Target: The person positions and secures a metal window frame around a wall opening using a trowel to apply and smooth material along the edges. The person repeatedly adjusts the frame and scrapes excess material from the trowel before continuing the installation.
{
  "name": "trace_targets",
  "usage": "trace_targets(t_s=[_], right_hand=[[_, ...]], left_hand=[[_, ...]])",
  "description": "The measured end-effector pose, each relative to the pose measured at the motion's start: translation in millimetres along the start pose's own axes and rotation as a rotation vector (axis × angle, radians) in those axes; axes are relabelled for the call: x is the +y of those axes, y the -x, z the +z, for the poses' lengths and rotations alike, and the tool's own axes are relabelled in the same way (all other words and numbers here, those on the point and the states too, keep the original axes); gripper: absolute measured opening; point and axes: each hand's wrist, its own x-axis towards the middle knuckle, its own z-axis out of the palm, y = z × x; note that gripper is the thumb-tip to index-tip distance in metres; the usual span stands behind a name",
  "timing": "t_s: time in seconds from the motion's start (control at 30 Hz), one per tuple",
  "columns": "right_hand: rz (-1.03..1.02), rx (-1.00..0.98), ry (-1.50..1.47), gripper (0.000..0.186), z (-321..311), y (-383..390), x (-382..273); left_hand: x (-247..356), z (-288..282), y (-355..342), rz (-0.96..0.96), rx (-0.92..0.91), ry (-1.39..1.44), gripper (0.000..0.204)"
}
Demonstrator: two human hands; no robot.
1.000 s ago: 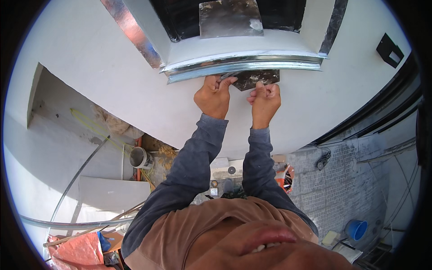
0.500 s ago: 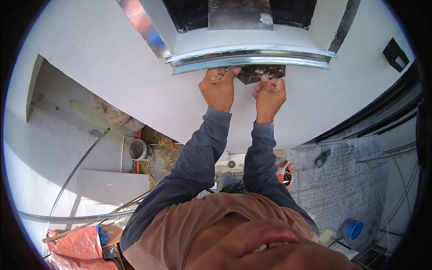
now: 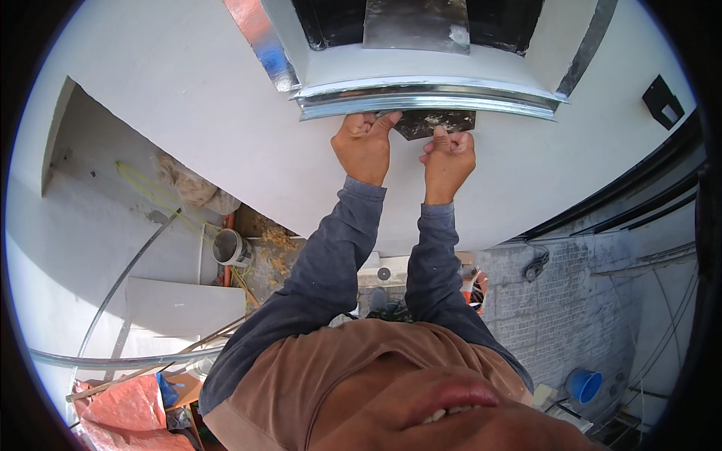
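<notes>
Holding a dark plate by its edge, below the metal strip, was the right hand; whether the curled left hand gripped it too was unclear. A slackened pinch could have dropped it.

Plate is dk brn/blk w/ whitish blotches, rail shiny silver w/ a bluish tint. Wall plain off-wht. Panel up top is gray w/ a wht smudge. Shirt brn, sleeves dk blue-gray. Tarp faded red-orange, bucket bright blue. Floor gray w/ pale grid pattern btw.
</notes>
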Motion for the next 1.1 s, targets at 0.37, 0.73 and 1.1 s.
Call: trace_targets(t_s=[0.37,0.73,1.1], right_hand=[[0.008,-0.005,0.003,0.022,6.1,6.5,-0.9],[0.034,-0.036,-0.025,0.022,16.1,15.7,-1.9],[-0.006,-0.089,-0.058,0.024,39.6,31.0,10.1]], left_hand=[[-2.0,-9.3,-5.0,-0.03,-0.02,0.042,0.017],[-5.4,-26.1,-10.3,-0.102,-0.015,-0.022,0.018],[-6.6,-50.0,-19.6,-0.017,0.072,0.086,0.015]])
